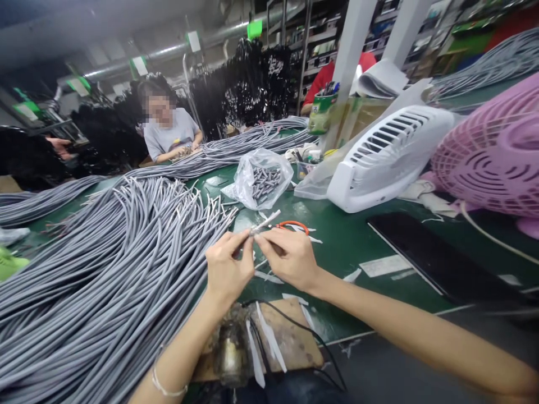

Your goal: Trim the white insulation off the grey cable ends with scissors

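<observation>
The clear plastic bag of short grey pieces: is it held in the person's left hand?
No, the clear plastic bag rests on the green tabletop, beyond the left hand, which pinches a thin whitish strand.

Passage on the left is blocked by a heap of grey cables [126, 252]. Straight ahead, reach is obstructed by an orange-handled tool [293, 223] and, farther on, a plastic bag [245, 186]. A gap across the bench [343, 235] is left between the bag, the white fan [387, 160] and the flat black device [438, 258], partly littered with white scraps [385, 265].
</observation>
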Tool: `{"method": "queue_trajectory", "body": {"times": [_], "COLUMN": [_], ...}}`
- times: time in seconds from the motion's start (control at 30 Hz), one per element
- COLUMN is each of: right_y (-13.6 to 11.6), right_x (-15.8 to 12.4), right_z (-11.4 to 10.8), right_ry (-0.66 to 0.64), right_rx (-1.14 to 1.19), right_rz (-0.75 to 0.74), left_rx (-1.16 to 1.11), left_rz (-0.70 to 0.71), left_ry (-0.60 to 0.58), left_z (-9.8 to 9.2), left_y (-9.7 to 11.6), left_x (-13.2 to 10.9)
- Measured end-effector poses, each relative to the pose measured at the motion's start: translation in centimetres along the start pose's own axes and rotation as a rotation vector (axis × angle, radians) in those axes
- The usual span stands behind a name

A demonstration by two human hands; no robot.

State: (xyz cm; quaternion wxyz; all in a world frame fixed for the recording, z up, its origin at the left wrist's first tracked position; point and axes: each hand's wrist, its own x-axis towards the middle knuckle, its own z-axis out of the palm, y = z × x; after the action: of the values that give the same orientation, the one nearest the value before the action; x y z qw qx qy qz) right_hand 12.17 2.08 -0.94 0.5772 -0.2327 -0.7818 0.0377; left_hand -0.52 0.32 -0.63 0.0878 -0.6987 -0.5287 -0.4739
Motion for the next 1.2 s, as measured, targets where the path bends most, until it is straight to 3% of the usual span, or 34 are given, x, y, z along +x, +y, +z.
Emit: {"method": "queue_trajectory", "body": {"times": [0.1,0.13,0.27,0.43,0.73,1.0,1.1,1.2], "right_y": [-0.7,-0.7,0.8,1.9,1.9,1.7,1.8,1.3], "right_x": [0.1,0.3,1.0,0.7,0.6,0.7,0.7,0.6], "right_z": [-0.4,-0.6,-1.3,-0.9,-0.6,-0.8,-0.9,-0.9], "right_ry": [0.036,0.050,0.023,-0.124,-0.154,-0.170,-0.115,-0.049], "right_rx": [0.062,0.069,-0.021,0.057,0.109,0.206,0.220,0.184], "right_rz": [-0.286,-0.264,0.158,0.251,0.315,0.397,0.294,0.130], "left_rx": [0.093,0.084,-0.126,-0.267,-0.245,-0.069,-0.084,-0.155], "left_rz": [-0.106,-0.123,-0.246,-0.378,-0.301,-0.009,-0.007,-0.141], "left_ry": [-0.134,-0.162,-0.116,-0.163,-0.133,-0.043,-0.065,-0.150], "left_z": [0.5,0.5,0.1,-0.9,-0.7,-0.4,-0.6,-1.0], "left_y": [-0.6,-0.7,-0.3,0.3,0.5,0.8,1.4,1.5], "left_x": [0.3,0.4,0.6,0.8,0.4,-0.1,-0.1,0.3]}}
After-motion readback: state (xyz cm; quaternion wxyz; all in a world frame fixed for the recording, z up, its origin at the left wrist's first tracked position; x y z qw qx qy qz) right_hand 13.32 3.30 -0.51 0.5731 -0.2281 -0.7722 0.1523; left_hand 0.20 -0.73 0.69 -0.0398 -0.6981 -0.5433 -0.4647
